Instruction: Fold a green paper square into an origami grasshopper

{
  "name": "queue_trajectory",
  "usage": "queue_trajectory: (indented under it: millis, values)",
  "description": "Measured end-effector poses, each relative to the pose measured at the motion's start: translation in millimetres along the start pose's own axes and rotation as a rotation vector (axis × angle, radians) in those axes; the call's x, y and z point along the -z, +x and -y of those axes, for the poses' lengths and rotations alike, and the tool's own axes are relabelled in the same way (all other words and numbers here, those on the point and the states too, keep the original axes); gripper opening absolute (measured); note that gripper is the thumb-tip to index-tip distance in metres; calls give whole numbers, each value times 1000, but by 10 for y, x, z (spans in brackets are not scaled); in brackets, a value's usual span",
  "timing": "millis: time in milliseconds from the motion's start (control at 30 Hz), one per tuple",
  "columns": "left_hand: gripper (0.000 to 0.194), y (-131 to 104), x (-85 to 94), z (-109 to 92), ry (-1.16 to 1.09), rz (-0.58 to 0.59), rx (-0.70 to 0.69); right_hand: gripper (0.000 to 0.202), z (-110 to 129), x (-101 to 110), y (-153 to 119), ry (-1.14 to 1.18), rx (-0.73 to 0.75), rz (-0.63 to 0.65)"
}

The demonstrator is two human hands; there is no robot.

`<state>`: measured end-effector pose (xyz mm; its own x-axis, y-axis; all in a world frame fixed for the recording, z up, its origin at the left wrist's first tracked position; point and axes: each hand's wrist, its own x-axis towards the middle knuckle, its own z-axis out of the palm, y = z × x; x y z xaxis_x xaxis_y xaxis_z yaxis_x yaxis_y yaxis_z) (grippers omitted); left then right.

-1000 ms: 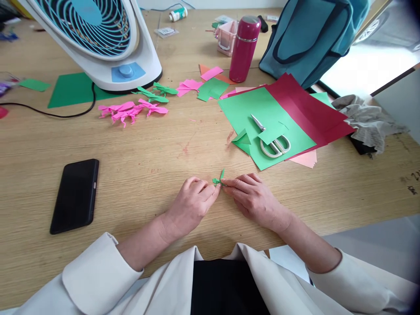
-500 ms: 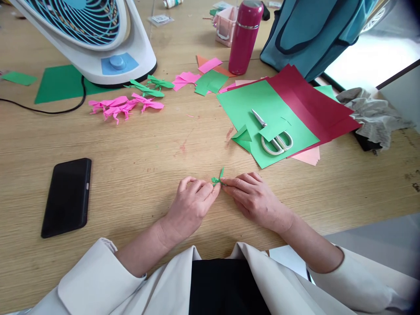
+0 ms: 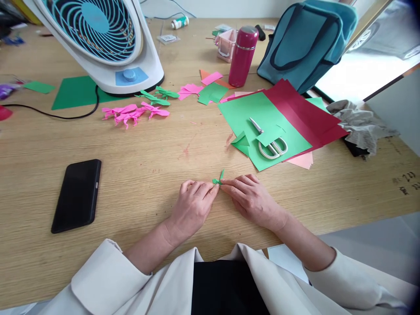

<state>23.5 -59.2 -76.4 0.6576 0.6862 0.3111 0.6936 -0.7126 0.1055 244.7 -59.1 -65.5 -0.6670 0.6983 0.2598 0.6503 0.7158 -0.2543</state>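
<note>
A small folded green paper piece is pinched between my two hands near the table's front, with one thin strip pointing up and away. My left hand grips it from the left with fingertips and thumb. From the right, my right hand holds it, its fingers pressed together. The fingertips partly hide the piece. Beyond them, white-handled scissors lie on a light green sheet, partly under a small green paper. A folded green paper sits at the sheet's left edge. Folded pink figures and green figures lie farther back.
A black phone lies at the left on the wooden table. Behind stand a white and blue fan, a magenta bottle and a teal bag. Red sheets lie at the right.
The camera view has tilted up and shifted slightly, showing more of the table's back. Both hands keep hold of the green piece in nearly the same pose.
</note>
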Motion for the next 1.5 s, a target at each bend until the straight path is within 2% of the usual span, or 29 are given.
queue_trajectory:
  millis: [200,433,700,933,1100,1233,1367,1500]
  values:
    - [28,-1,17,9,-41,-14,14,37,22,8,-4,-56,28,20]
    - [28,-47,73,4,21,-39,-5,35,68,-10,8,-105,-5,50]
    - [18,-50,131,87,-127,-65,127,32,72,-66,15,-112,-39,-3]
    - [10,121,106,88,-167,-30,291,34,68,-114,-13,-106,-29,-48]
    - [8,275,41,45,-91,62,300,33,62,-126,-21,-62,-46,-52]
    - [9,294,21,62,-85,74,240,33,55,-110,-26,174,-124,-137]
    - [9,316,74,73,-207,7,241,25,30,-95,-8,542,-393,-301]
    - [9,387,170,59,-433,-60,321,10,-1,-93,49,836,-547,-269]
